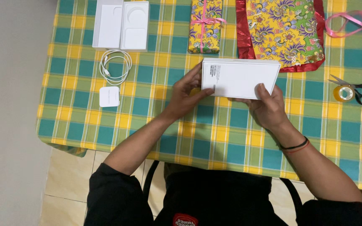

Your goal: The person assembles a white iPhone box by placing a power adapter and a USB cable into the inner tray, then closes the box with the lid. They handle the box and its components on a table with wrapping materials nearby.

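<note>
Over mid tabletop: white box (pixel 240 78) held up just above the checked cloth (pixel 214 134), broad face toward the camera, w/ a printed label at its left end.
Left hand (pixel 185 94): fingers wrapped on the box's left end, thumb on the front face, so that end is braced.
Right hand (pixel 269 106): fingers clamped on the lower right corner, thumb on the face; two-hand grip keeps the box level.
Far right: scissors (pixel 359 90) & tape roll (pixel 343 93), touching, within reach.
Far edge: wrapped gift (pixel 206 25), flowered wrapping paper (pixel 283 31), pink ribbon (pixel 352 21).
Left side: open tray (pixel 121 25), coiled cable (pixel 115 67), small charger (pixel 109 96), set apart from the box.
</note>
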